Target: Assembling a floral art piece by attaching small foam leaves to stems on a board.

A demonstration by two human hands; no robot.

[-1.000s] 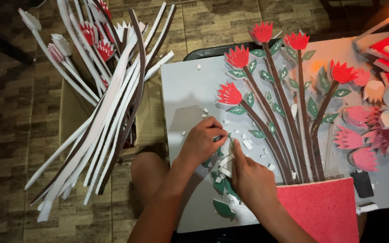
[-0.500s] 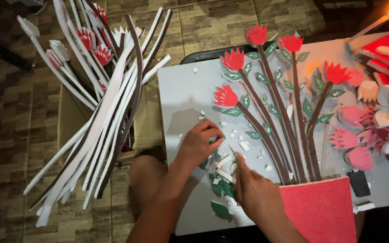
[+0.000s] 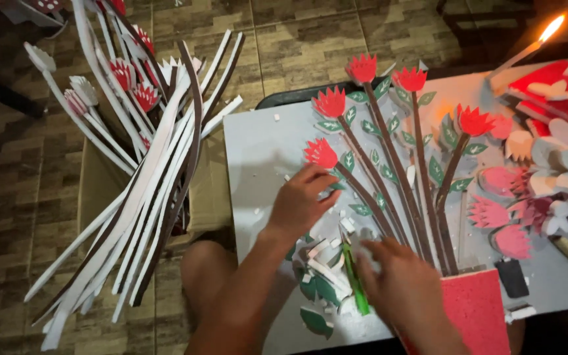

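Head view, looking down over a grey board (image 3: 258,151) laid above a tiled floor (image 3: 27,177).

At left, a cardboard box (image 3: 100,190), open on top, stuffed with long foam strips (image 3: 146,197), white and brown, fanned out past its rim; among them some stems tipped with red and white flower heads (image 3: 123,72).

On the board, a foam bouquet: five red flowers (image 3: 329,103) on brown stems (image 3: 389,177) with green leaves (image 3: 348,161), all running down into a red foam pot (image 3: 478,315) at the lower edge. To the right, a heap of pink flowers (image 3: 494,213) and white cut-outs (image 3: 560,171); above them a lit candle (image 3: 527,46). White scraps (image 3: 323,263) and loose green leaves scattered below the stems.

Left hand (image 3: 300,204) resting on the board beside the lowest red flower, fingers curled and pressed together near a small leaf at the stem; whether anything pinched, cannot tell. Right hand (image 3: 405,289) lower down, just left of the pot, closed around a green tool (image 3: 356,289) slanting down out of the fingers over the scraps. Stems just above and right of that grip, close but apart from it.
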